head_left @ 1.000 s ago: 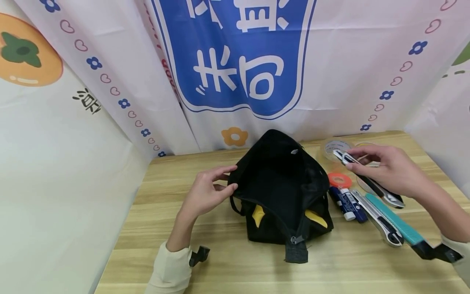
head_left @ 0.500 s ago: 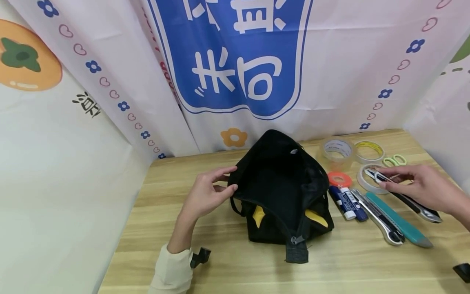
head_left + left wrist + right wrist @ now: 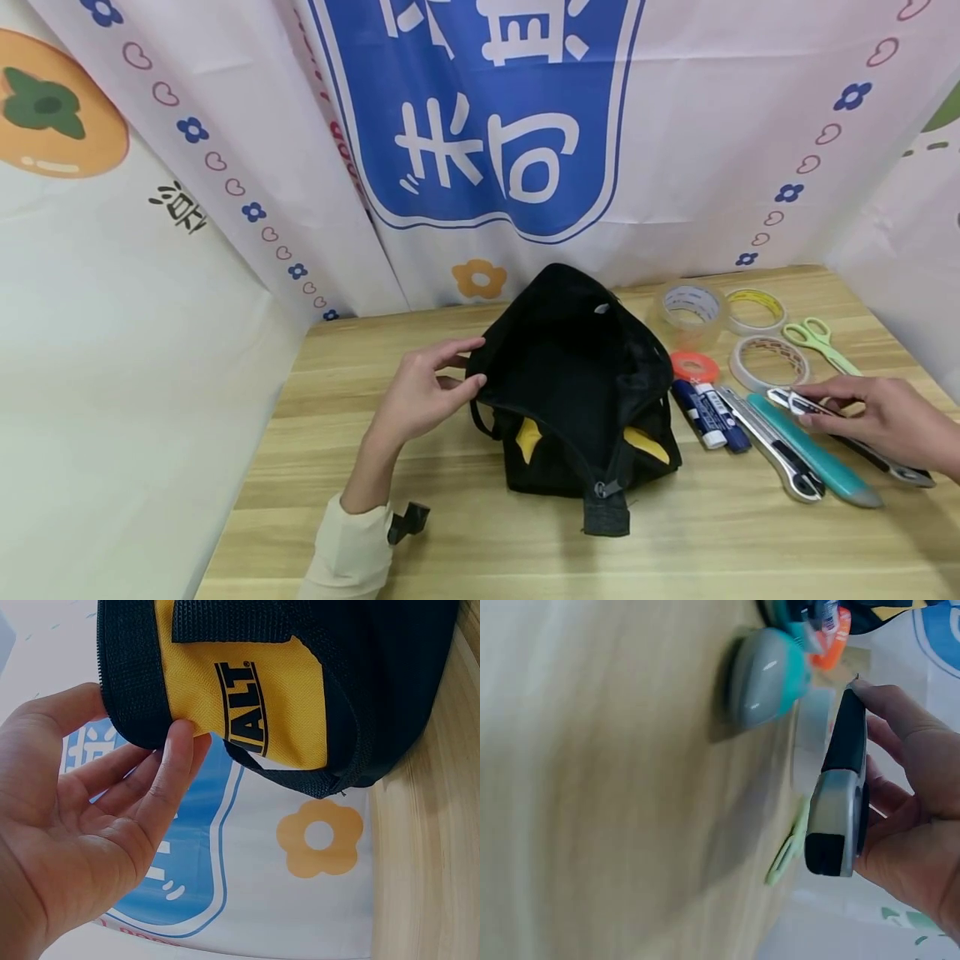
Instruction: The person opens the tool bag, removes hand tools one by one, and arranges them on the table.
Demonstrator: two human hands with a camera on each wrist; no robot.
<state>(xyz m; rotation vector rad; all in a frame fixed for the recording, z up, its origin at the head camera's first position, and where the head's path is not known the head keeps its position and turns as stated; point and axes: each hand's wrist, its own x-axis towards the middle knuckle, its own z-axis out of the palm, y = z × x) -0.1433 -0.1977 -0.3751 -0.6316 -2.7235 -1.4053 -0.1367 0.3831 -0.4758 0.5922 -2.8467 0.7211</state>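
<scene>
A black tool bag with yellow panels stands unzipped on the table, its mouth gaping. My left hand holds the bag's left rim between thumb and fingers; the left wrist view shows this hand against the zippered edge and yellow panel. In my right hand is a black and silver utility knife, pinched between thumb and fingers. The right wrist view shows the knife just above the tabletop. Left of it lie a teal utility knife and a silver-and-black utility knife.
Two blue glue sticks and an orange tape roll lie beside the bag. Behind are a wide clear tape roll, a yellow-cored tape roll, another tape roll and green scissors. A printed curtain hangs behind.
My right hand has moved right and towards the front with the utility knife, lowering it near the table and uncovering the tape rolls and scissors. The left hand and bag have stayed put.
</scene>
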